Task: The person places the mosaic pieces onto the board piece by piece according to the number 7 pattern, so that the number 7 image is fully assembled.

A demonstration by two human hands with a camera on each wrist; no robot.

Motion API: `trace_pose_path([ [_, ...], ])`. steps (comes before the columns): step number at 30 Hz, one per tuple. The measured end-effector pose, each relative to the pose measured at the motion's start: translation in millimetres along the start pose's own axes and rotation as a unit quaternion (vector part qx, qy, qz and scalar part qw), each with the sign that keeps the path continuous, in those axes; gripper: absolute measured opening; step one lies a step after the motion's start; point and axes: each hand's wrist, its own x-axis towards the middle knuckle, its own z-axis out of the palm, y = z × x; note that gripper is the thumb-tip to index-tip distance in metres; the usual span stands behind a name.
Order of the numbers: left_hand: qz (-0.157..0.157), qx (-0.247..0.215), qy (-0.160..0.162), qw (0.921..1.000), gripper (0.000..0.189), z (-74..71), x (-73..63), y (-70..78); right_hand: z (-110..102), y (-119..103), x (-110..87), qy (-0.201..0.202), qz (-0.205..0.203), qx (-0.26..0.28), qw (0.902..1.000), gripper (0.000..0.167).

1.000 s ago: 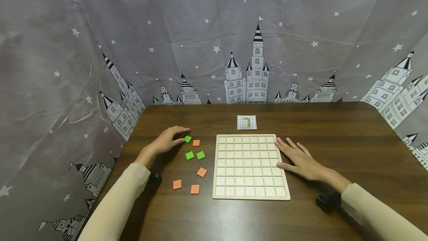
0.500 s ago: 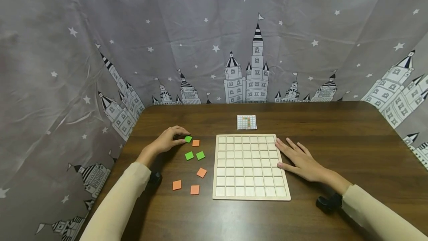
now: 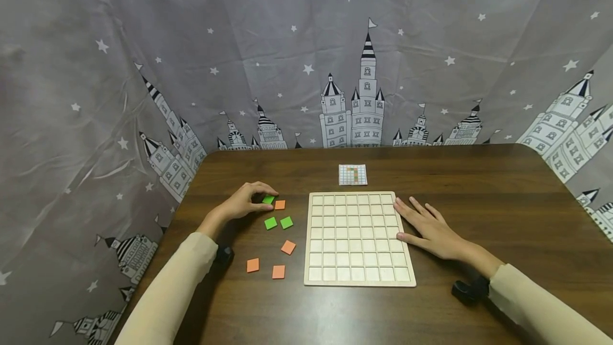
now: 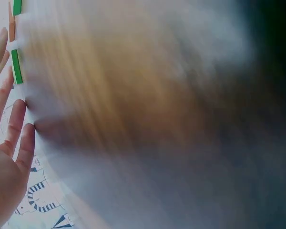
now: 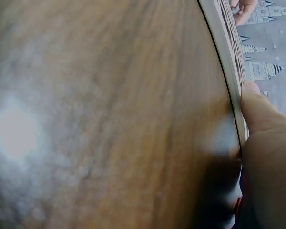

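At the left of the table, my left hand (image 3: 241, 202) arches over a small green square tile (image 3: 268, 199), its fingers spread along the far side and the thumb at the near side. In the left wrist view this green tile (image 4: 16, 67) lies flat beside the fingers, and two outer fingertips touch the tabletop. My right hand (image 3: 431, 231) rests flat with spread fingers against the right edge of the pale wooden grid board (image 3: 359, 238). The thumb (image 5: 255, 102) lies on the board's rim in the right wrist view.
Beside the left hand lies an orange tile (image 3: 280, 205). Nearer are green tiles (image 3: 286, 222) and several orange tiles (image 3: 288, 247). A small printed pattern card (image 3: 352, 174) lies behind the board. A grey castle-print curtain (image 3: 306, 68) hangs past the brown table (image 3: 431, 174).
My left hand has edged right over the green tile, thumb and fingertips now covering more of its edges. The right hand stays on the board's edge.
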Motion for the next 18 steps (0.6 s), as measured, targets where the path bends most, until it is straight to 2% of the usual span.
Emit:
trace_pose_path([
  [7, 0.021, 0.016, -0.002, 0.9997, 0.033, 3.9, 4.4, 1.1, 0.2, 1.3, 0.0, 0.000, 0.000, 0.000, 1.0000, 0.075],
  [18, -0.024, 0.058, -0.004, 0.9980, 0.027, 8.2, 6.7, 12.4, 0.6, 2.0, 0.0, -0.002, 0.002, 0.000, 1.0000, 0.076],
])
